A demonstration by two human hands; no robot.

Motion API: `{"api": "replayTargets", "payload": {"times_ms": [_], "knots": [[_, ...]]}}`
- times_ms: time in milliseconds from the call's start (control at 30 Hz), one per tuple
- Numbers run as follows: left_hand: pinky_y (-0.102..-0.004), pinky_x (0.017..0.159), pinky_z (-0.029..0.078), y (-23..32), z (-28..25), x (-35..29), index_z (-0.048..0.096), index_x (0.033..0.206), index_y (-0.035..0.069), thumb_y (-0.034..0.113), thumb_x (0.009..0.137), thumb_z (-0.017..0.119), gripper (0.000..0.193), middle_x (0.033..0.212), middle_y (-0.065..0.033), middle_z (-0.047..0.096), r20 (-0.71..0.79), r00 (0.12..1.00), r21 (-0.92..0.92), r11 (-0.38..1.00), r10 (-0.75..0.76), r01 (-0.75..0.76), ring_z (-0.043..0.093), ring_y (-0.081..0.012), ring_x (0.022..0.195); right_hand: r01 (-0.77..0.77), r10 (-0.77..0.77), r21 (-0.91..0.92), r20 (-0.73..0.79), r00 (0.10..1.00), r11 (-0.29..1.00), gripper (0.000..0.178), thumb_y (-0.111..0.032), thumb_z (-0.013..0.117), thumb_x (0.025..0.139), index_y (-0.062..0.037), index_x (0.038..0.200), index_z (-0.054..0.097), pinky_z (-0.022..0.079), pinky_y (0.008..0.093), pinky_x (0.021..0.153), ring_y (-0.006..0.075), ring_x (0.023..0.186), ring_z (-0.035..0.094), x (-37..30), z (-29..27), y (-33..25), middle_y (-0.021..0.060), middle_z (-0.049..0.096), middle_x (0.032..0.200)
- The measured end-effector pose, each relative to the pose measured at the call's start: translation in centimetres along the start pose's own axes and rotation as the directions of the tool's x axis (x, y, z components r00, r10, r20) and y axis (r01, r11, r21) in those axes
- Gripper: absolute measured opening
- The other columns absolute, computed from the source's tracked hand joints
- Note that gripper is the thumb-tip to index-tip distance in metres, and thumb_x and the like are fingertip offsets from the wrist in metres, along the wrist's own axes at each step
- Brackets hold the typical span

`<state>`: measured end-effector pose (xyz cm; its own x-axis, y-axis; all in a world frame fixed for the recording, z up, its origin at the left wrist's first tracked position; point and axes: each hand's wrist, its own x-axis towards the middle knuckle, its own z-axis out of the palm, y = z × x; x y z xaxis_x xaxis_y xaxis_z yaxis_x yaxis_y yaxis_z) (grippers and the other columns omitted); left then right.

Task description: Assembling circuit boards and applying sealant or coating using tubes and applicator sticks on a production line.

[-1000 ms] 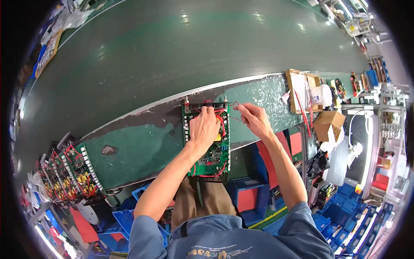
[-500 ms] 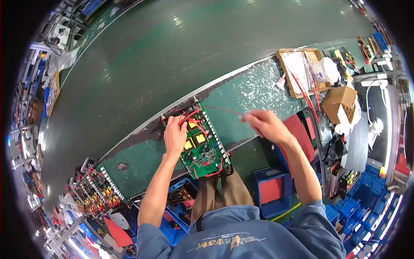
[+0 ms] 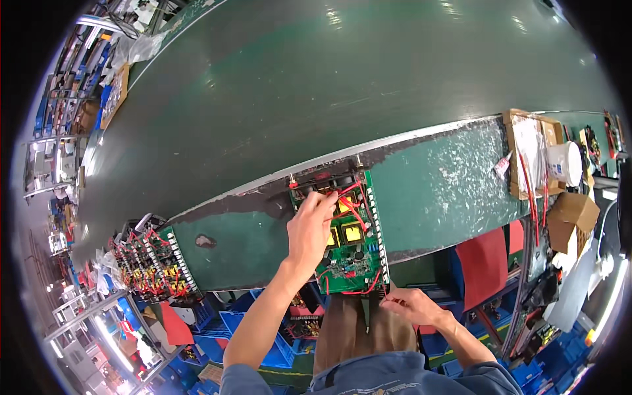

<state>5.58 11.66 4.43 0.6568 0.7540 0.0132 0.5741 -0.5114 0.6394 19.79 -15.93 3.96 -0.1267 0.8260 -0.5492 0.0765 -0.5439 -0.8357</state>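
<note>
A green circuit board (image 3: 345,270) with yellow-wrapped transformers (image 3: 352,233), black parts and a row of white pieces along its right edge sits at the bench's near side. My left hand (image 3: 311,230) lies over its far left part, fingers pinched together at the red wires (image 3: 349,192); the fingertips partly hide the grip. Beside the board's near right corner is my right hand (image 3: 415,307), thumb and fingers closed together. Whatever thin thing it pinches is too small to make out.
Several similar boards (image 3: 151,263) stand at the left end of the bench. To the right are a cardboard tray (image 3: 520,155) with red wires, a white tub (image 3: 564,163) and an open carton (image 3: 571,220). Blue bins (image 3: 263,349) sit below the bench edge.
My right hand has swung from right of the board's far end down to its near right corner. The thin red strand stretched toward it no longer shows. My left hand stays at the red wires.
</note>
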Motion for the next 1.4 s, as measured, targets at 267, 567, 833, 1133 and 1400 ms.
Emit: {"api": "replayTargets", "payload": {"times_ms": [267, 567, 833, 1133, 1400], "knots": [[-0.0337, 0.06, 0.055, 0.6, -1.4, -4.5, 0.068, 0.112, 0.003, 0.013, 0.096, 0.067, 0.018, 0.115, -0.0105, 0.062, -0.093, 0.995, -0.169, 0.985, -0.039, 0.023, 0.067, -0.0237, 0.074, -0.019, 0.087, 0.533, -0.104, 0.991, 0.846, 0.018, -0.009, 0.062, 0.101, 0.0078, 0.102, 0.069, 0.057, 0.0298, 0.067, 0.0182, 0.08, 0.072, 2.8, -3.6, -4.5, 0.0125, 0.072, 0.096], [-0.0354, 0.061, 0.05, 0.0, -2.6, -12.6, 0.066, 0.105, 0.001, 0.006, 0.099, 0.062, 0.008, 0.084, -0.0116, 0.063, 0.308, 0.941, -0.335, 0.91, -0.14, 0.245, 0.064, -0.0237, 0.07, 0.277, -0.306, -0.159, -0.704, 0.641, 0.948, 0.013, -0.002, 0.067, 0.096, 0.0001, 0.108, 0.07, 0.05, 0.0232, 0.069, 0.0118, 0.084, 0.067, 12.8, -6.7, -7.7, 0.0064, 0.073, 0.098], [-0.0381, 0.073, 0.051, 1.4, -5.5, -14.7, 0.068, 0.109, 0.004, 0.012, 0.094, 0.07, 0.016, 0.099, -0.0101, 0.06, 0.531, 0.848, -0.458, 0.839, -0.007, 0.293, 0.062, -0.0297, 0.083, 0.248, -0.483, -0.438, -0.584, 0.652, 0.864, 0.015, -0.002, 0.07, 0.092, -0.0068, 0.106, 0.073, 0.048, 0.0253, 0.062, 0.0117, 0.079, 0.064, 16.8, -5.0, -8.8, 0.0051, 0.073, 0.096], [-0.0253, 0.069, 0.05, -2.2, -6.7, -6.5, 0.063, 0.108, -0.003, 0.01, 0.106, 0.053, 0.016, 0.1, -0.0082, 0.064, -0.138, 0.895, -0.666, 0.709, -0.424, 0.233, 0.065, -0.0128, 0.081, 0.229, -0.242, -0.082, -0.412, 0.878, 0.97, 0.021, -0.004, 0.062, 0.098, -0.0005, 0.119, 0.063, 0.046, 0.0216, 0.055, 0.0061, 0.062, 0.056, 17.5, -5.5, -9.0, 0.0045, 0.069, 0.095], [-0.0302, 0.078, 0.056, -4.7, -2.0, -2.9, 0.061, 0.107, -0.003, 0.023, 0.11, 0.048, 0.029, 0.096, -0.0124, 0.073, 0.005, 0.872, -0.691, 0.629, -0.489, 0.357, 0.071, -0.0181, 0.085, 0.107, -0.098, 0.022, -0.24, 0.966, 0.994, 0.023, -0.005, 0.056, 0.1, 0.0022, 0.122, 0.058, 0.047, 0.022, 0.046, 0.0063, 0.055, 0.057, 17.7, -6.8, -10.7, 0.0106, 0.067, 0.105]]}}
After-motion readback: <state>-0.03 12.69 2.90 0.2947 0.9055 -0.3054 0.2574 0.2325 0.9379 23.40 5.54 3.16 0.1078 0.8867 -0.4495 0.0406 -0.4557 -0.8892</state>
